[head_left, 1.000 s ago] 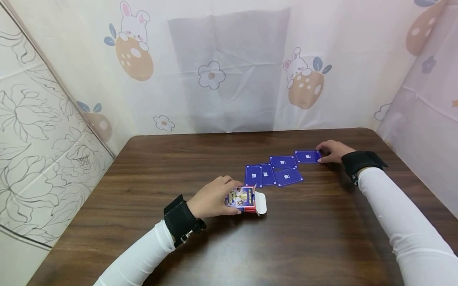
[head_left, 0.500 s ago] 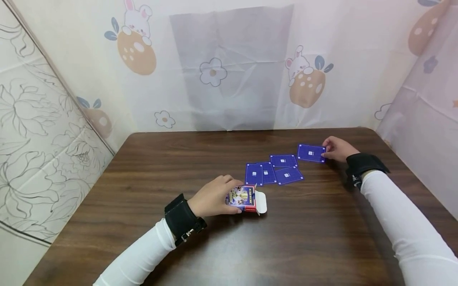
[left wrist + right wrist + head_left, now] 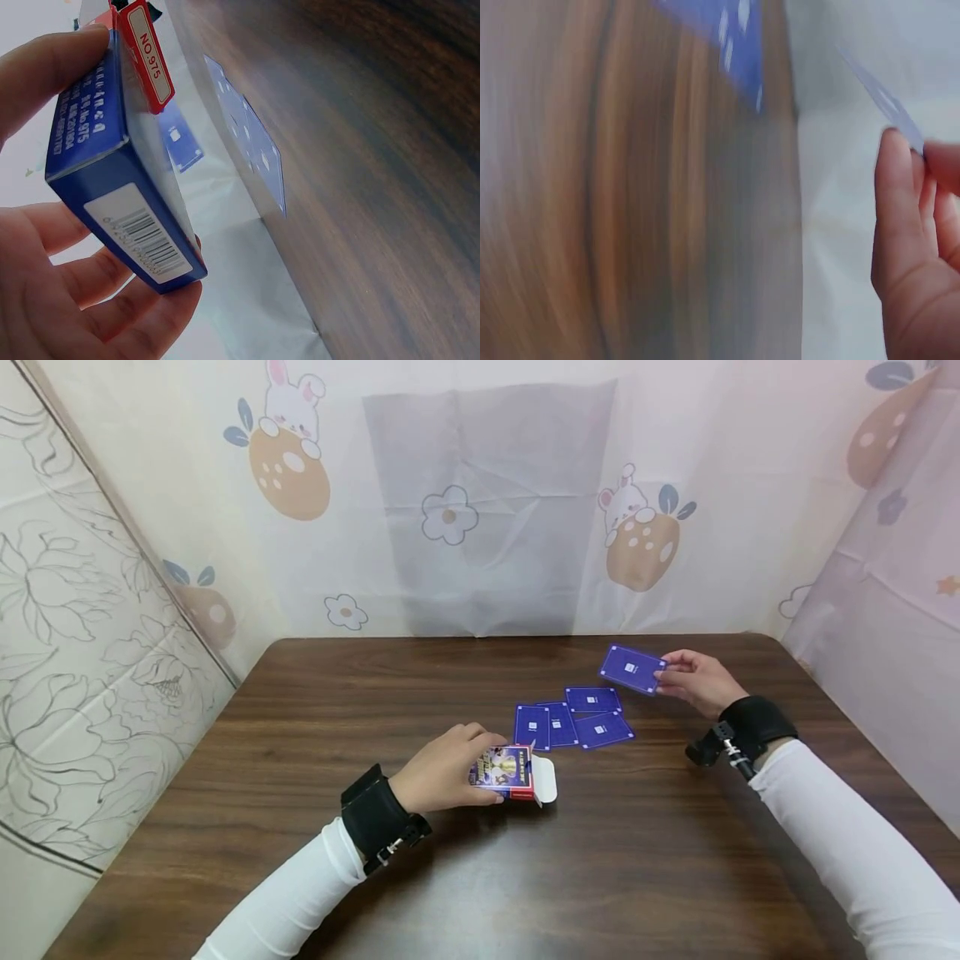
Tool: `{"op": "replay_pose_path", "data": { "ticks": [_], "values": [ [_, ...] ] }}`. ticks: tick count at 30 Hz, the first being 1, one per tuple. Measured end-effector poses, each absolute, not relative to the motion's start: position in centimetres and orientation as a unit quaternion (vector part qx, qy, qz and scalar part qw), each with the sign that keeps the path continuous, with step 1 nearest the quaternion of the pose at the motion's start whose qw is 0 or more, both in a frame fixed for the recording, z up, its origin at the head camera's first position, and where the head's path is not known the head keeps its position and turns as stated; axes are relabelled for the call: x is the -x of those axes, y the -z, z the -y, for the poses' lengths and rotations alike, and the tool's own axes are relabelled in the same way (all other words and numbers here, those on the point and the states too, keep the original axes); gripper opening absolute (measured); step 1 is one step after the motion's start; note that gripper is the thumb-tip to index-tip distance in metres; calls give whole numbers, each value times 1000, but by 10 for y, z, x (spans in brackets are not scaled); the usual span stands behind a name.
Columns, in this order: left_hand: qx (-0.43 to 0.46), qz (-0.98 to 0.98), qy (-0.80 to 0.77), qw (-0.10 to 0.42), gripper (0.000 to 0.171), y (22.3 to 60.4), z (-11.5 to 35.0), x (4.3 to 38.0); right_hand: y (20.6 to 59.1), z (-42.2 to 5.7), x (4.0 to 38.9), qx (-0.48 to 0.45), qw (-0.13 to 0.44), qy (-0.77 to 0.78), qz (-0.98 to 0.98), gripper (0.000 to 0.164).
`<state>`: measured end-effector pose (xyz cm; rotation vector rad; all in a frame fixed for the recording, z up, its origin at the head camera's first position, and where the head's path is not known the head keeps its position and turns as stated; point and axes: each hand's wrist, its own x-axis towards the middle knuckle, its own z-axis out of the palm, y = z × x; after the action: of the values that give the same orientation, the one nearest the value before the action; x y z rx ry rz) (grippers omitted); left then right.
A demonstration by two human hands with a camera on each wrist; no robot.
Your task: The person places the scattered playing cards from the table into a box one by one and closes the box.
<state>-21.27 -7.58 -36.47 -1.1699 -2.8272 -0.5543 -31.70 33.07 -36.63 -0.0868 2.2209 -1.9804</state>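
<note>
My left hand (image 3: 442, 770) grips a small card box (image 3: 506, 772) between thumb and fingers, its white end flap (image 3: 545, 779) folded out to the right. In the left wrist view the box's blue end (image 3: 131, 217) shows a barcode, and a red tab (image 3: 150, 56) reads NO.975. Thumb and fingers of my right hand (image 3: 697, 682) pinch one blue playing card (image 3: 630, 668) by its right end, tilted and raised above the table. Seen from the right wrist, that card (image 3: 885, 97) appears nearly edge-on.
Several more blue cards lie face down on the wooden table (image 3: 300, 727), among them a slanted card (image 3: 604, 730), a far card (image 3: 592, 700) and an upright card (image 3: 532, 727). A patterned curtain (image 3: 487, 510) hangs behind the table's far edge.
My right hand has lifted the blue card off the table, first shifting right, then swinging it back left and tilting it. The left hand and the box have hardly moved.
</note>
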Motion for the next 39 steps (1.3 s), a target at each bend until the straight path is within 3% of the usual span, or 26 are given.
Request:
{"op": "replay_pose_path", "data": {
  "ticks": [3, 9, 23, 39],
  "values": [
    [376, 909, 181, 15, 69, 364, 75, 214, 363, -320, 305, 39, 98, 732, -673, 13],
    [373, 909, 186, 22, 69, 363, 76, 216, 358, -289, 282, 54, 141, 791, -593, 25],
    [359, 911, 201, 34, 68, 361, 82, 216, 354, -241, 231, 80, 276, 747, -599, 15],
    [354, 912, 205, 39, 69, 362, 86, 218, 366, -232, 221, 79, 293, 740, -600, 13]
  ]
}}
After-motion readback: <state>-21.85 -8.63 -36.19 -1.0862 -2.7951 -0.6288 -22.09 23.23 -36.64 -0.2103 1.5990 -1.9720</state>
